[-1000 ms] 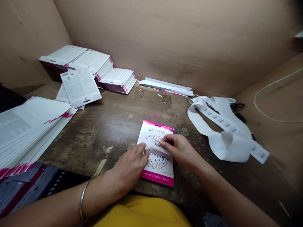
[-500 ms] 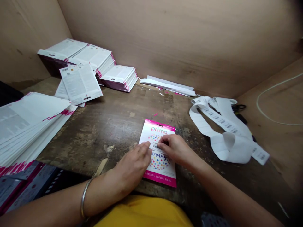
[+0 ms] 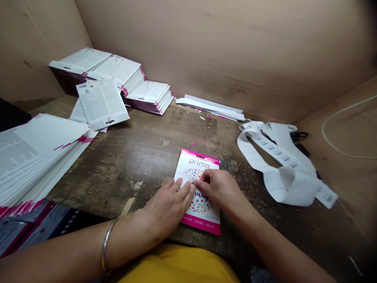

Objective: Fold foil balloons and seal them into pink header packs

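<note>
The prima balloon packet (image 3: 202, 205) lay face up on the worn brown tabletop (image 3: 141, 147), near its front edge and directly before the person. Its pink top band, with a dark hanging slot, pointed away from the body; coloured dots and part of some dark lettering showed on the white front, and a pink band ran along the bottom.

The left hand (image 3: 167, 206) lay palm down over the packet's left side, its fingers extended and slightly spread, resting on the surface without gripping anything visible. A metal bangle (image 3: 105, 247) circled that wrist. The right hand (image 3: 221, 189) came in over the packet's right side, thumb and forefinger drawn close together just beside the left fingertips; whether they pinched anything could not be made out.

To the right, a long curling strip of barcode labels (image 3: 290, 184) lay in loops, with a dark scissor handle (image 3: 299, 136) partly behind it. Narrow white paper strips (image 3: 210, 107) lay along the back wall (image 3: 212, 51). At the rear left stood stepped stacks of packets (image 3: 116, 70), with loose packets (image 3: 103, 103) overlapping in front of them. Nearer the person, a fanned pile of packets (image 3: 50, 137) filled the left side.
</note>
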`<state>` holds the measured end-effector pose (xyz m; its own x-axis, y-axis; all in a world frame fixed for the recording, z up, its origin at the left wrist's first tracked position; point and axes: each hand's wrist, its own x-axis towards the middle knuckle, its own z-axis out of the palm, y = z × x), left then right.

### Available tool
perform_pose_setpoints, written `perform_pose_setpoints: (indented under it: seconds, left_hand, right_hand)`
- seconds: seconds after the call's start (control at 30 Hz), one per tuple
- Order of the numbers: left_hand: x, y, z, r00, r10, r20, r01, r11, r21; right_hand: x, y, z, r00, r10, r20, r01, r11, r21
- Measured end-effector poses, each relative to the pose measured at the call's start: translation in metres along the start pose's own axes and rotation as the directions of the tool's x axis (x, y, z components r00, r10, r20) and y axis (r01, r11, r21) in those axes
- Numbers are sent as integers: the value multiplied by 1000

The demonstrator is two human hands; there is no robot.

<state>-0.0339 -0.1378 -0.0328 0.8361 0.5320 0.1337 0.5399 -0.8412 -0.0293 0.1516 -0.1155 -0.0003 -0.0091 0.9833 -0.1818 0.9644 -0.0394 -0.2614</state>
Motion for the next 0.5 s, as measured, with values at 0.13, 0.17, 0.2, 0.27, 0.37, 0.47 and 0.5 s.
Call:
perform_pose_setpoints:
  seconds: [0.13,0.17,0.2,0.27,0.37,0.47,0.5]
  left_hand:
    - [0,-1,0,1000,-15,3,15,998,-67]
    - [-1,-1,0,1000,-14,4,14,995,-98]
    - [-2,-2,0,1000,-15,5,16,991,-132]
    - [-3,-4,0,998,-67,-8,64,973,-223]
    - [-4,-13,0,944,-328,-27,279,843,-460]
    - [1,-20,-1,763,-644,63,478,495,-725]
    - [3,-21,-2,704,-699,120,500,368,-784]
  right_hand:
    - [-8,26,-7,989,142,-32,-144,984,-108]
    - [-11,34,-9,985,172,-34,-175,978,-114]
    - [-15,42,-11,981,188,-48,-192,976,-103]
    - [-23,54,-11,970,214,-114,-218,976,-20]
    - [-39,57,0,966,212,-148,-196,974,118]
    - [-54,57,22,976,101,-193,-88,993,75]
    - [-54,58,29,971,61,-229,-50,997,56]
